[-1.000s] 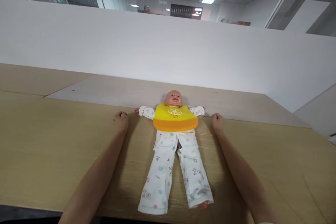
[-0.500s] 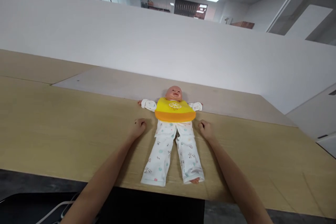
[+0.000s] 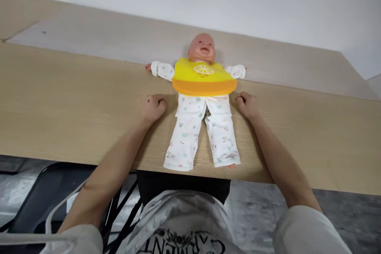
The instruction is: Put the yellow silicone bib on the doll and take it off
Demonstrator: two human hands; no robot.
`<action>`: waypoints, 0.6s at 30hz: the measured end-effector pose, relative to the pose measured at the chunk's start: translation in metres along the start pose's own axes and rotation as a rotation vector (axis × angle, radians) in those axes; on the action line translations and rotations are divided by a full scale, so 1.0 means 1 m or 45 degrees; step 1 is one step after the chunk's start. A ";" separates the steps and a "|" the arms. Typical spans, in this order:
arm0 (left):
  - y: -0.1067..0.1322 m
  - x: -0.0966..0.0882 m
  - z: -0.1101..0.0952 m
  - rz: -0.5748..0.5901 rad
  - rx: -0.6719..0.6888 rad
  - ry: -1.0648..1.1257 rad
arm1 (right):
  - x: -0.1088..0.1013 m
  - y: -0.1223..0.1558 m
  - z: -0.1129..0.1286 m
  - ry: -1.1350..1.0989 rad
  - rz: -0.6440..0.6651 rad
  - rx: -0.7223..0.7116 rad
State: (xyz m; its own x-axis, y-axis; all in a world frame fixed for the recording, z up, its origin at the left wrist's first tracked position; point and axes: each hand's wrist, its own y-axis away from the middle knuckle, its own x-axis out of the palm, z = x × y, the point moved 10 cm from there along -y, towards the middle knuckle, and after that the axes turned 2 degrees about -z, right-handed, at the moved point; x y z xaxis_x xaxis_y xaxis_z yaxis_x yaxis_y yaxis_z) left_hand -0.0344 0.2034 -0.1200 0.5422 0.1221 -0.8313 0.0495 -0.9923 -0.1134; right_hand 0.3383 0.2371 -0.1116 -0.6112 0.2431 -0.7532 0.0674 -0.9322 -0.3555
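A baby doll [image 3: 201, 47] lies on its back on the wooden table [image 3: 59, 103], arms spread out. It wears a yellow and orange bib [image 3: 204, 77] and white patterned pyjama trousers [image 3: 202, 131]. My left hand [image 3: 153, 107] rests on the table just left of the doll's waist, fingers curled under into a loose fist. My right hand [image 3: 247, 103] rests just right of the waist, fingers curled too. Neither hand holds anything that I can see.
A white partition wall [image 3: 268, 4] runs behind the table. Below the table's near edge are a black chair [image 3: 38, 202] with white cables and my white printed shirt [image 3: 184, 230]. A paler table section [image 3: 104, 39] lies behind the doll.
The view has tilted down, so the ceiling is gone and my lap shows. Both hands have drawn back from beside the doll's arms to beside its waist.
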 end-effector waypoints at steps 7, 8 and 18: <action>0.019 -0.015 -0.030 -0.181 0.134 0.028 | 0.000 0.000 0.005 0.103 -0.002 -0.091; 0.021 -0.015 -0.034 -0.176 0.163 0.025 | -0.001 0.000 0.005 0.115 -0.008 -0.096; 0.021 -0.004 -0.046 -0.062 0.221 -0.122 | 0.002 -0.002 0.007 0.149 0.016 -0.155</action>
State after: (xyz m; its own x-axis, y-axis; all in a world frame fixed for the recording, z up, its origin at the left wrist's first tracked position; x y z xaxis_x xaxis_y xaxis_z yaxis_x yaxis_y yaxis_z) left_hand 0.0030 0.1812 -0.0944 0.4601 0.1796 -0.8695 -0.0760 -0.9678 -0.2401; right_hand 0.3320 0.2375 -0.1084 -0.5139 0.2678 -0.8150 0.1736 -0.8979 -0.4045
